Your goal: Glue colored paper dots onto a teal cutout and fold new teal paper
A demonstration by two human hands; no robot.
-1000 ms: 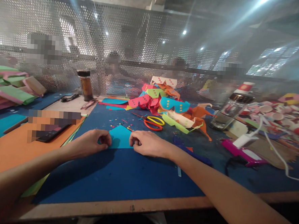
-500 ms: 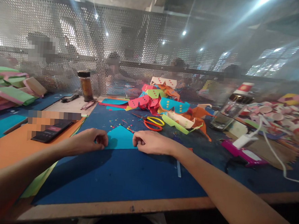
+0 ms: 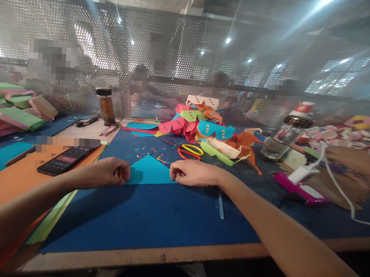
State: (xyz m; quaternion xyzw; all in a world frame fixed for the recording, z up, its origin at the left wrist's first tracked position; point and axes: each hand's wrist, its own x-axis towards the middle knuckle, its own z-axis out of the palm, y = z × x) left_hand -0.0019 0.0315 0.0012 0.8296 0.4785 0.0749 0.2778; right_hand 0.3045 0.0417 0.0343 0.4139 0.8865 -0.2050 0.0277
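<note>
A sheet of blue paper (image 3: 150, 172), folded to a low triangular point at its far side, lies flat on the dark blue table cover. My left hand (image 3: 112, 171) is closed with curled fingers at the paper's left corner. At the right corner, the curled fingers of my right hand (image 3: 193, 172) are closed on the edge. Part of each corner is hidden under the fingers. Just beyond my right hand rest scissors (image 3: 192, 150) with yellow and red handles, among tiny coloured paper scraps (image 3: 151, 151).
Folded coloured paper shapes (image 3: 205, 119) are heaped behind the scissors. On the left are a phone (image 3: 66, 159), orange paper (image 3: 9, 186) and a dark-lidded jar (image 3: 105, 106). A glass bottle (image 3: 280, 138), a magenta device (image 3: 304, 189) with a white cable and another person's hand (image 3: 349, 159) are on the right.
My hands have moved apart, the left slightly left and the right to the right, showing more of the blue paper. Another person's hand has come in at the right.
</note>
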